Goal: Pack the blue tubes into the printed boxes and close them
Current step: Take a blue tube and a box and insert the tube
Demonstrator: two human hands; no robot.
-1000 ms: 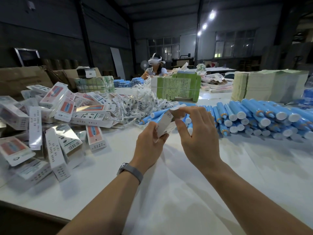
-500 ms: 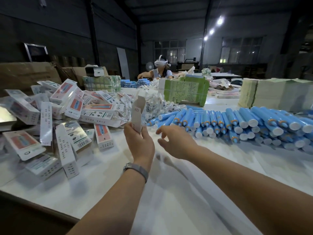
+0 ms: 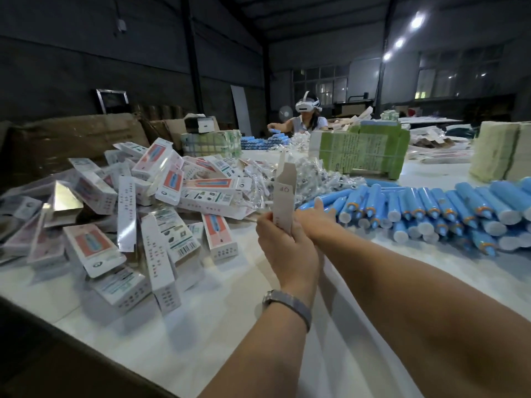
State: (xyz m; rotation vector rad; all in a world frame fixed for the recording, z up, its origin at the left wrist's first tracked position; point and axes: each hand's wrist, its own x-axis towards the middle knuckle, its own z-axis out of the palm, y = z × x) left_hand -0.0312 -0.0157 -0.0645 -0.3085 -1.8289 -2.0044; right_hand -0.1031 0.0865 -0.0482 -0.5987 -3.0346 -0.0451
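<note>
Left hand [image 3: 287,248] grips upright box [image 3: 284,201].

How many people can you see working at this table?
2: the camera wearer, whose left hand holds an open box, and a headset-wearing person seated at the far end. Others may be hidden.

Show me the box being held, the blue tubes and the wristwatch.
Box [image 3: 283,201], head view: its plain upright side.
Blue tubes [image 3: 448,205], head view: the middle of the pile.
Wristwatch [image 3: 290,304], head view: the band round the left wrist.
</note>
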